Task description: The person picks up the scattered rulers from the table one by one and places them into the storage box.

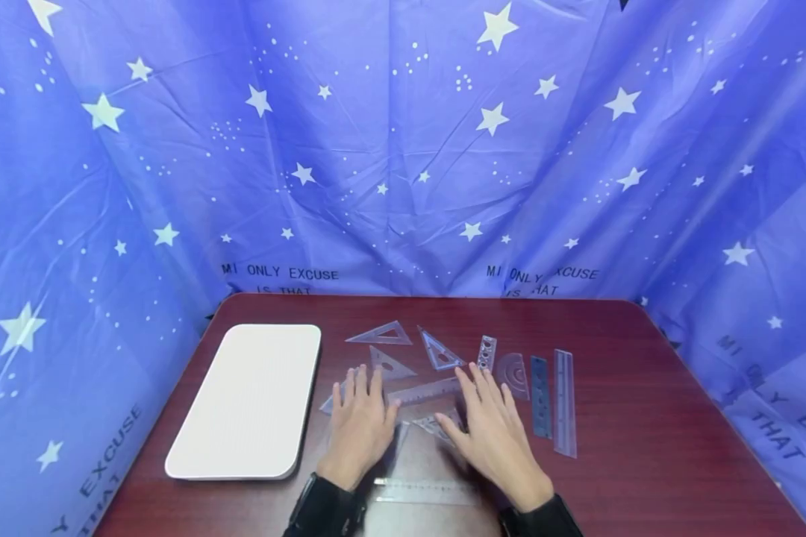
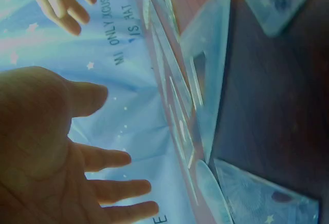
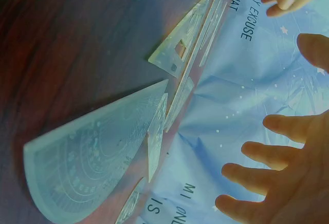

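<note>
My left hand is held palm down with fingers spread over a group of clear drawing tools, gripping nothing. To its right, my right hand is spread the same way, palm down with nothing in it. Both wrist views show space between the palms and the tools. A long clear ruler lies crosswise between the fingertips. Close beyond the left fingers is a clear set square. A small triangle is partly hidden by the right thumb. Below the right hand lies a protractor-like plate.
Farther back lie another set square and a bluish one. Rightward are a stencil ruler, a protractor, a dark ruler and a clear ruler. A white rectangular panel lies left; another ruler lies nearest.
</note>
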`<state>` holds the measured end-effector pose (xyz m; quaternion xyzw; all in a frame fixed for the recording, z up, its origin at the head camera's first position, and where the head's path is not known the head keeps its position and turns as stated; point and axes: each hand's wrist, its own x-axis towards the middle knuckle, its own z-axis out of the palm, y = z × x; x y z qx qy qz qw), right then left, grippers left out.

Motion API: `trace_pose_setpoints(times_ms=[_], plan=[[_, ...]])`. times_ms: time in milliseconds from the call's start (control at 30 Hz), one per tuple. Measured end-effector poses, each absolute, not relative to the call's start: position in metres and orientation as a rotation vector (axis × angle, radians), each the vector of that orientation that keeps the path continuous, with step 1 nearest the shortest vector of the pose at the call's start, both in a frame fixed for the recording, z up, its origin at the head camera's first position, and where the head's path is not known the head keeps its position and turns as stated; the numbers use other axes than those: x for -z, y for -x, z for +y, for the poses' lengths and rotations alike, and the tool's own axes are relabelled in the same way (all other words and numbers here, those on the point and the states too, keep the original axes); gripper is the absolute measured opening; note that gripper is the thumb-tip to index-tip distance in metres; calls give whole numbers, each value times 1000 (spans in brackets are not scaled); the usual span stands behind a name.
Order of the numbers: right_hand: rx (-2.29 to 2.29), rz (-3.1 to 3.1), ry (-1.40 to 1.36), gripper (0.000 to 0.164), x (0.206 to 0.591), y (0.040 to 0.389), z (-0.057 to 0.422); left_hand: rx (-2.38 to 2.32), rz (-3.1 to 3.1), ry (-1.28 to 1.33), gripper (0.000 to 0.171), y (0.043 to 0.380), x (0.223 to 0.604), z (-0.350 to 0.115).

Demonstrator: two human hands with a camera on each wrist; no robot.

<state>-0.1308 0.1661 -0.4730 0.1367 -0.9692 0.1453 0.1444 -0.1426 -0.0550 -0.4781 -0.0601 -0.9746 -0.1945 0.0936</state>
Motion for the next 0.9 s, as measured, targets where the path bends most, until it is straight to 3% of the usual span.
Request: trace_pose_setpoints(times_ms=[433,767,900], plan=[[-471,-2768,-378,80,475,128,173,588,-2914,-7,64,169,486,-76],[-511,-2700,-368,79,474,121,181,553,-2923,-48,32,177,484,-78],[-522,-2691,-360,78,473,120,182,592,-2969,-66,27,182,483,-79]])
